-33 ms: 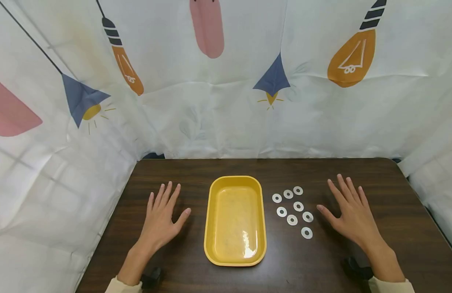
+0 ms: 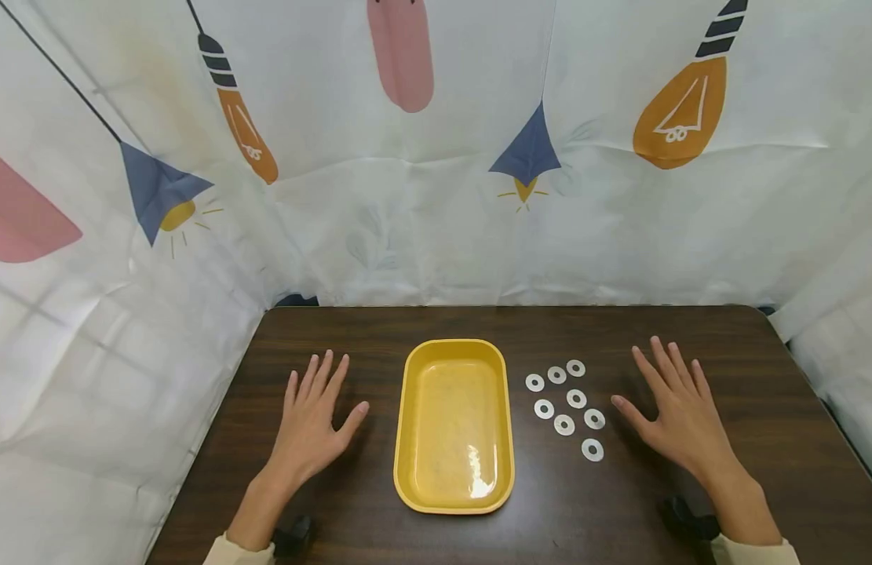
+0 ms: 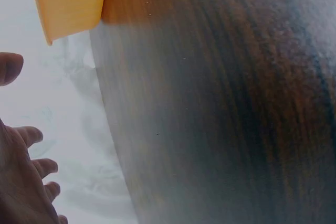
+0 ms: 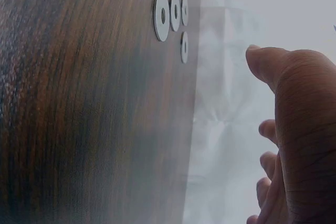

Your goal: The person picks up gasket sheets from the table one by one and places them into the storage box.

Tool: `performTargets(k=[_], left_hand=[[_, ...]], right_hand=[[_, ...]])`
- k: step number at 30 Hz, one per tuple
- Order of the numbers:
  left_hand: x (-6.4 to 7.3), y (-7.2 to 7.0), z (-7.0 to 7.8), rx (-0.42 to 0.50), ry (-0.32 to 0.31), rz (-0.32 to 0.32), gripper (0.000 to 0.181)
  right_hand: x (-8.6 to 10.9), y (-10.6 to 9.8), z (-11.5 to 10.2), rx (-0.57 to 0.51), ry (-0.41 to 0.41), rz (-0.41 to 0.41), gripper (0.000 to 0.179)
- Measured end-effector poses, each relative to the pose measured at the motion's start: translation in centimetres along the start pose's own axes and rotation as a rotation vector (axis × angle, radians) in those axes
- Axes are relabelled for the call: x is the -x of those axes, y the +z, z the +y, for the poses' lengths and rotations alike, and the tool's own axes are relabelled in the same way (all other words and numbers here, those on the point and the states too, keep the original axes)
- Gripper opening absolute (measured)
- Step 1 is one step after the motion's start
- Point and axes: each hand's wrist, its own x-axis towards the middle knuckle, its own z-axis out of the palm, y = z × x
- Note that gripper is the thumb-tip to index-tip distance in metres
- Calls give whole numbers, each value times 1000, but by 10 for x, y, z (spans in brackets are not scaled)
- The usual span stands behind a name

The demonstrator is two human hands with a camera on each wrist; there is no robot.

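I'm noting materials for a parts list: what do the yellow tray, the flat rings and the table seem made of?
Yellow tray: probably glossy plastic, given its even colour, rounded corners and bright reflection.
Flat rings: likely metal, smooth and silvery grey in the right wrist view; which metal can't be told.
Table: wood or a wood-look laminate, dark brown with streaked grain and soft sheen.

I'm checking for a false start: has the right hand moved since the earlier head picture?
No. In the head view, the right hand shows no visible shift in any direction against the wooden table and its far edge.
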Motion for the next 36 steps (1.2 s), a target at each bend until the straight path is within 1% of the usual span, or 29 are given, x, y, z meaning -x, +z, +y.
performTargets(k=[7, 19, 27, 34, 36], left_hand=[[0, 0, 0, 15, -1, -13, 86], [0, 1, 5, 22, 20, 7, 85], [1, 4, 16, 54, 49, 5, 84], [2, 9, 26, 73, 77, 19, 82], [1, 10, 29, 80, 83, 15, 83]], right_hand=[[-1, -1, 0, 24, 9, -10, 90], [3, -4, -6, 15, 13, -18, 90], [12, -4, -13, -32, 2, 10, 89], [19, 0, -20, -62, -31, 43, 86], [20, 1, -23, -63, -39, 49, 84]])
